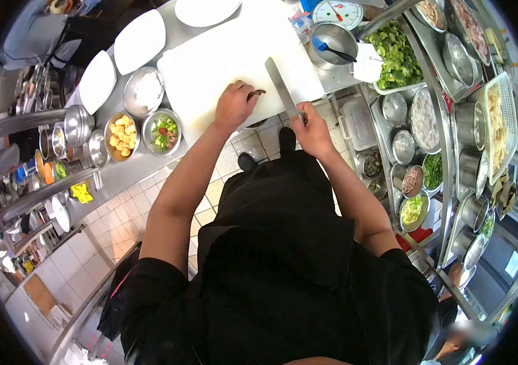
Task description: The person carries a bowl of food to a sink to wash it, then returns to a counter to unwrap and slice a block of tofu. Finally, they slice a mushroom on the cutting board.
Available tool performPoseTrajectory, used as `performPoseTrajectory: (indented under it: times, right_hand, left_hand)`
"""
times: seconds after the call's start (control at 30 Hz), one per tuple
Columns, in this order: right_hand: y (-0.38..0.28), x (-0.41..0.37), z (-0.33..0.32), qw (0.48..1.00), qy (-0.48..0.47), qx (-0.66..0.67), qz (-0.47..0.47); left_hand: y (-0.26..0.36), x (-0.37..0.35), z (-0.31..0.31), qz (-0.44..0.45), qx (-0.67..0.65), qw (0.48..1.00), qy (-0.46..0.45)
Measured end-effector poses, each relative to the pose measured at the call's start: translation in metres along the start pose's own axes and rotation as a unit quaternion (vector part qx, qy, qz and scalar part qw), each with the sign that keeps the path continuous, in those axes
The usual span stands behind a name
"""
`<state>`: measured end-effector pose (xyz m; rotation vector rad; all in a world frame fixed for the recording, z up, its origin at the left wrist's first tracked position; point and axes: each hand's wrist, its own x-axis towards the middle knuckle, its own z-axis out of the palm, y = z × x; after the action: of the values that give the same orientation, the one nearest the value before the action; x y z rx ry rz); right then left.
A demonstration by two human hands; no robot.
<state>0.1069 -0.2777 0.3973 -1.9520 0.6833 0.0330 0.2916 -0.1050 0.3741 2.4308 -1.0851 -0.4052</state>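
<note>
My left hand (233, 104) rests on the white cutting board (222, 58) and pinches a small dark piece of food (257, 93) at its fingertips. My right hand (312, 126) grips the handle of a cleaver (281, 86), whose wide blade lies across the board just right of the dark piece, its tip pointing away from me. Both hands are near the board's front edge.
Left of the board stand metal bowls: yellow chunks (121, 135), chopped greens with red bits (163, 131), something white (144, 90). White plates (139, 39) lie beyond. A metal pot with a blue utensil (332, 42), a scale (339, 11), green leaves (397, 56) and many ingredient containers (424, 118) fill the right.
</note>
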Motion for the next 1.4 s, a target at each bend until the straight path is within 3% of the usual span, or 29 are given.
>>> performPoseTrajectory:
  times: [0.07, 0.17, 0.37, 0.47, 0.6, 0.7, 0.77, 0.9, 1.0, 1.07, 1.1, 1.17, 1.27, 1.4]
  right_hand:
    - [0.002, -0.001, 0.002, 1.0, -0.006, 0.005, 0.003]
    - [0.007, -0.003, 0.009, 1.0, 0.004, 0.001, -0.008]
    - [0.015, -0.011, 0.028, 1.0, 0.016, -0.009, 0.001]
    - [0.015, -0.013, 0.03, 1.0, 0.018, 0.002, -0.006]
    - [0.009, -0.018, 0.025, 1.0, 0.013, 0.012, 0.024]
    - [0.014, -0.02, 0.024, 1.0, 0.027, 0.009, 0.001]
    - [0.013, -0.022, 0.023, 1.0, 0.013, 0.009, 0.021]
    - [0.013, -0.021, 0.027, 1.0, 0.017, 0.002, 0.003]
    - [0.01, -0.018, 0.026, 1.0, 0.01, -0.016, 0.004]
    - [0.009, -0.018, 0.026, 1.0, 0.019, -0.014, -0.008]
    - [0.008, -0.019, 0.025, 1.0, 0.02, -0.014, -0.007]
    - [0.003, -0.021, 0.02, 1.0, 0.015, 0.001, 0.012]
    - [0.007, -0.018, 0.021, 0.999, 0.04, 0.001, -0.002]
    - [0.004, -0.017, 0.02, 0.999, 0.037, -0.002, 0.002]
  left_hand:
    - [0.001, -0.009, -0.001, -0.037, -0.093, 0.992, 0.078]
    - [-0.014, -0.025, -0.002, -0.007, -0.032, 0.993, 0.114]
    - [-0.024, -0.033, -0.001, 0.003, -0.053, 0.998, 0.042]
    - [-0.013, -0.043, -0.015, 0.036, -0.04, 0.995, 0.088]
    - [-0.03, -0.053, -0.021, 0.073, -0.021, 0.994, 0.077]
    - [-0.041, -0.051, -0.01, 0.026, -0.088, 0.995, 0.043]
    - [-0.038, -0.046, -0.003, -0.052, -0.142, 0.987, 0.047]
    - [-0.023, -0.036, 0.007, -0.067, -0.184, 0.979, 0.056]
    - [-0.014, -0.03, 0.004, -0.131, -0.184, 0.974, 0.031]
    - [-0.011, -0.032, -0.004, -0.033, -0.065, 0.991, 0.109]
    - [-0.011, -0.029, -0.009, -0.031, -0.066, 0.992, 0.108]
    - [-0.012, -0.02, -0.013, 0.1, -0.049, 0.983, 0.146]
    - [-0.012, 0.003, -0.007, 0.163, -0.037, 0.98, 0.113]
    - [-0.012, 0.026, 0.002, 0.171, -0.002, 0.984, 0.04]
